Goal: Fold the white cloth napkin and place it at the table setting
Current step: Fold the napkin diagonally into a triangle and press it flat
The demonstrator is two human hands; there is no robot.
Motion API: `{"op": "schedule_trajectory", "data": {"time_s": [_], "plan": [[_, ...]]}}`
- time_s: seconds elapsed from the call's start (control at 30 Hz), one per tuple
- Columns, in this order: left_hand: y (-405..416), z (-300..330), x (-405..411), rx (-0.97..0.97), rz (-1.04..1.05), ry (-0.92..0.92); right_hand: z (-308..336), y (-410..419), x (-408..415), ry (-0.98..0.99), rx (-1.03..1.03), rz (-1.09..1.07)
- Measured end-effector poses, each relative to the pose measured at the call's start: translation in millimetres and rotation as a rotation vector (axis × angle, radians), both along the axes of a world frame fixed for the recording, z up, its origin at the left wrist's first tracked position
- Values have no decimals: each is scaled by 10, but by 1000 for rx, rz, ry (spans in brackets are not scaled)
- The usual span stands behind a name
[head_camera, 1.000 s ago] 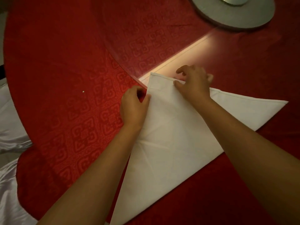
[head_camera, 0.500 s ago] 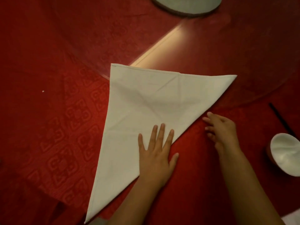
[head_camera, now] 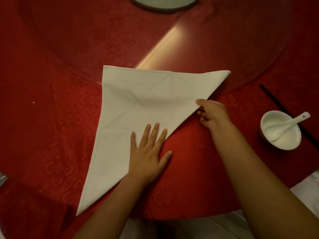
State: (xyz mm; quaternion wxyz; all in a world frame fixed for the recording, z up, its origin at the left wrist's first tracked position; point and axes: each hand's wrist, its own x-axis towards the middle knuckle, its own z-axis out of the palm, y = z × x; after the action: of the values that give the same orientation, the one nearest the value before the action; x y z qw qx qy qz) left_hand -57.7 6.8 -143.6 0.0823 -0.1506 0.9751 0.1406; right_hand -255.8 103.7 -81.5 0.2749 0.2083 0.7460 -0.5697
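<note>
The white cloth napkin (head_camera: 138, 107) lies on the red tablecloth folded into a triangle, one tip at the near left and another at the far right. My left hand (head_camera: 148, 150) lies flat on its lower middle, fingers straight and spread, pressing it down. My right hand (head_camera: 212, 112) is at the long folded edge on the right. Its thumb rests on top of the edge and its fingers are curled beside it, pinching the fold.
A small white bowl (head_camera: 291, 144) holding a white ceramic spoon (head_camera: 291, 122) stands at the right, beside black chopsticks (head_camera: 272, 99). A glass turntable's rim (head_camera: 81, 76) curves under the napkin's far part, with its grey hub (head_camera: 164, 4) at the top. The table's near edge (head_camera: 189, 218) is close to my body.
Both hands left the napkin's far corner. The left hand now lies flat on the cloth, and the right hand has slid up the folded edge. The view shifted right, showing the bowl.
</note>
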Motion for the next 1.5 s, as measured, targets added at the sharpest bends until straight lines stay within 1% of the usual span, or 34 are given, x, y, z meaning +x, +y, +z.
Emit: {"op": "schedule_trajectory", "data": {"time_s": [0.1, 0.2, 0.33, 0.4, 0.5, 0.7, 0.77, 0.83, 0.9, 1.0, 1.1, 1.17, 1.2, 1.23, 1.33, 1.4, 1.5], "plan": [[-78, 66, 144, 19, -146, 0, 2, 282, 269, -34, -18, -66], [-210, 109, 407, 6, -377, 0, -45, 651, 734, -87, -40, -116], [-425, 179, 737, -5, -644, -57, -54, 1175, 1356, -202, -73, -178], [-495, 205, 808, 6, -716, -75, -62, 1392, 1455, -197, -78, -197], [-517, 230, 841, 6, -738, -95, -52, 1607, 1376, -125, -92, -234], [-493, 191, 861, -34, -733, -73, -99, 1930, 1150, -1, 20, -275], [-496, 186, 871, -36, -723, -77, -131, 2041, 1114, 38, 90, -268], [-471, 192, 883, -36, -703, -62, -170, 2129, 1104, 109, 198, -214], [-362, 210, 891, -21, -626, -11, -195, 2161, 1131, 254, 365, -144], [27, 269, 784, 27, -384, 125, -195, 2097, 1196, 595, 594, -64], [590, 330, 424, 81, -242, 315, -187, 2024, 1203, 891, 754, 69], [964, 359, 89, 126, -134, 380, -223, 2002, 1194, 1029, 802, 237], [1142, 364, -82, 137, -82, 377, -257, 1987, 1184, 1041, 831, 340], [1308, 356, -235, 136, -38, 354, -296, 1970, 1166, 1004, 873, 449], [1703, 212, -521, 100, 12, 235, -476, 1957, 1104, 783, 997, 699], [1837, 64, -575, 55, -9, 145, -601, 1997, 1085, 711, 1051, 761], [1864, -67, -581, 12, -37, 101, -668, 2028, 1078, 721, 1085, 776]]}}
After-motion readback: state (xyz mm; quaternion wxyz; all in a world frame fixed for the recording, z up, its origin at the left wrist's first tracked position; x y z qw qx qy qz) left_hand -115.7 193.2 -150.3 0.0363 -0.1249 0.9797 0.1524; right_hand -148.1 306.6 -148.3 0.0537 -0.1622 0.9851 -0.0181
